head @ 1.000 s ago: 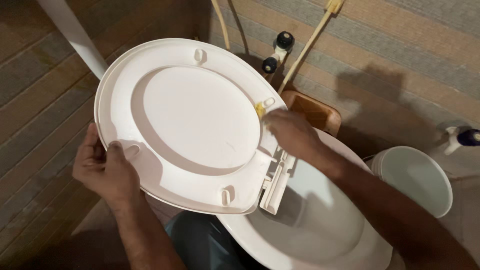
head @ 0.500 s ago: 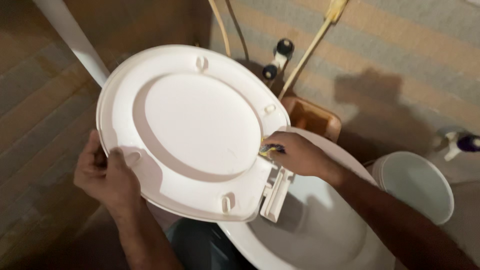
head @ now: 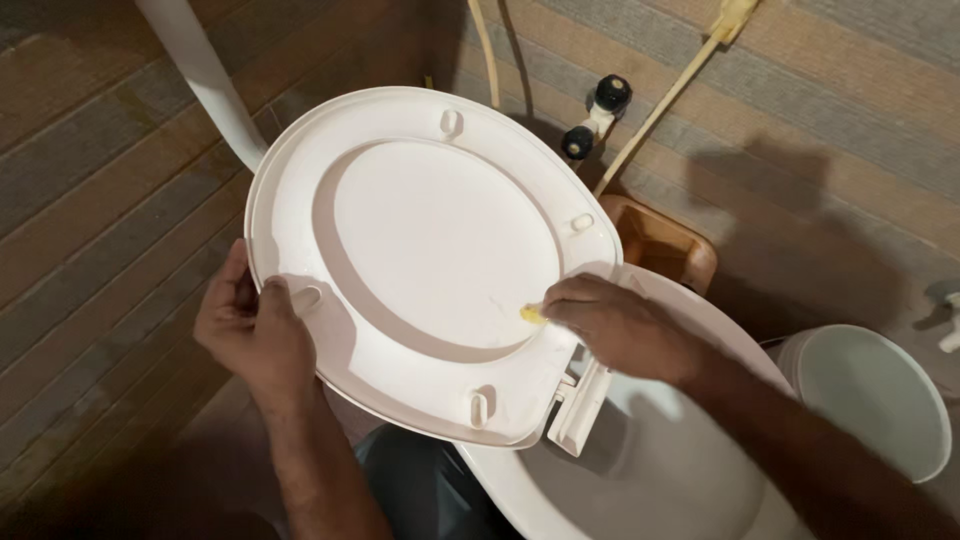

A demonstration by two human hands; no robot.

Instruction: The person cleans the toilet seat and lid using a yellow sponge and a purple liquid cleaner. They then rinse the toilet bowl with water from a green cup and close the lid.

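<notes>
1. White ceramic toilet bowl (head: 640,480) sits nearest, open below the raised lid.
2. Left hand (head: 255,335) clamps the white oval plastic toilet lid (head: 430,260) by its left edge, steadying it.
3. Right hand (head: 620,325) pinches a small yellow scrap (head: 533,314) against the lid's underside.
4. White plastic bucket (head: 880,395) stands beside the striped wall.

Toilet seat (head: 430,260) raised over bowl (head: 640,480); left hand (head: 255,330) at seat's left edge, right hand (head: 615,325) on its lower right; bucket (head: 880,395) right of bowl; pipe (head: 200,75) behind seat.
</notes>
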